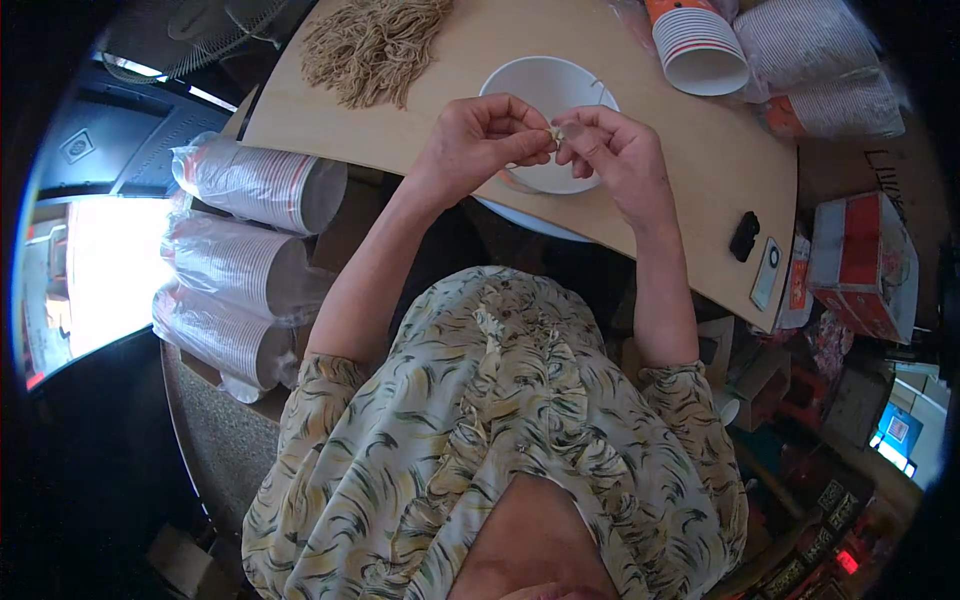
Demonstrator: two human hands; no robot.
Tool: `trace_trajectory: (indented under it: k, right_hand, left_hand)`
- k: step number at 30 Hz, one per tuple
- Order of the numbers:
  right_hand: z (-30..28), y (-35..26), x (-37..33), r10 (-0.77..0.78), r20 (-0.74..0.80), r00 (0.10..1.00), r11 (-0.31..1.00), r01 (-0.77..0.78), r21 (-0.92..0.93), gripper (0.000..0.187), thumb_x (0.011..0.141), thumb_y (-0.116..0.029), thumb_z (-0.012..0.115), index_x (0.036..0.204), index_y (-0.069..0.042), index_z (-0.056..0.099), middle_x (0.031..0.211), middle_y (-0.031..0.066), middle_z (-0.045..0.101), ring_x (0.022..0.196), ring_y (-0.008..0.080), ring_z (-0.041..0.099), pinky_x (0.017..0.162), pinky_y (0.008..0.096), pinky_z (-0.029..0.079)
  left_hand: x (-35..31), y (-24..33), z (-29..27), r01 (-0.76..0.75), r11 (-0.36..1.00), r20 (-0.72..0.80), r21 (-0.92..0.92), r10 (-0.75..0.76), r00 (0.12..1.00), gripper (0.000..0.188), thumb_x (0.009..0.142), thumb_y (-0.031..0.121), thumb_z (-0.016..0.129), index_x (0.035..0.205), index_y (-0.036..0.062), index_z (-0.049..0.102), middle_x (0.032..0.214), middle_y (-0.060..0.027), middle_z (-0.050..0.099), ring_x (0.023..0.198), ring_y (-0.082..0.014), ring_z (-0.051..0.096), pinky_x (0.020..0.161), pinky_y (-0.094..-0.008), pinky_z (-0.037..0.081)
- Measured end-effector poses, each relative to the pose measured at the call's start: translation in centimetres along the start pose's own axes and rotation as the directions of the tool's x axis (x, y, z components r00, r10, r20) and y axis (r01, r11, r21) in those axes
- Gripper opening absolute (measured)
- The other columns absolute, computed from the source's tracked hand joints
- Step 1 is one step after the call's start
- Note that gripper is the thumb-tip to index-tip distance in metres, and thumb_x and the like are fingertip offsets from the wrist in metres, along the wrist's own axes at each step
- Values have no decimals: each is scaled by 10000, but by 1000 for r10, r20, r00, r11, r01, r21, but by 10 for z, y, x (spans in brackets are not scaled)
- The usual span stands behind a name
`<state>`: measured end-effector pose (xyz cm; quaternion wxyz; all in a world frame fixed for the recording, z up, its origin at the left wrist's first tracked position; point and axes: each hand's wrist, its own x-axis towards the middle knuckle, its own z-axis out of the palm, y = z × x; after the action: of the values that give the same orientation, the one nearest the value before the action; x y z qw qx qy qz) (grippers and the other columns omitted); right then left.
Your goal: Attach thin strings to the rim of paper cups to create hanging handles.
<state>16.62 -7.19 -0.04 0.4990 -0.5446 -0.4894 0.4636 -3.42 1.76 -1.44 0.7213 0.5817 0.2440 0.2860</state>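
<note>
A white paper bucket [545, 72] stands at the table's near edge, its round opening facing up. Over it, my left hand [490, 140] and my right hand [612, 145] meet with the fingertips pinched together. Between them shows a short pale piece that looks like twine [556, 138]; most of it is hidden by the fingers. A thin strand of cord [599, 84] crosses the bucket's far right rim. To the left of the bucket, a loose heap of tan twine [375, 45] lies on the table.
The pale wooden table [700, 180] holds stacked paper buckets [700, 50] and plastic-wrapped stacks [815, 60] at the far right. A black object [744, 236] and a phone-like slab [766, 272] lie near its right edge. More wrapped stacks [225, 260] sit left; a red-white carton [860, 260] is right.
</note>
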Motion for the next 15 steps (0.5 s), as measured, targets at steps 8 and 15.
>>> trace_trajectory:
  k: [8,15]
  right_hand:
    - [5,2,1,-19,-36,999,1000,19,11,152,1005,-119,688,1047,23,719,798,35,706,686,57,621,600,209,490]
    - [7,3,2,-45,-96,994,996,52,79,153,1017,-126,668,1035,21,706,771,32,694,650,47,590,573,202,471]
  left_hand:
    - [-1,1,-1,5,999,9,35,-6,1000,163,967,98,737,1065,-29,710,937,-71,763,858,-102,721,801,-245,599]
    - [-3,0,-2,37,998,22,59,-38,999,299,985,118,723,1248,-11,662,1057,-103,776,886,-118,720,815,-263,593]
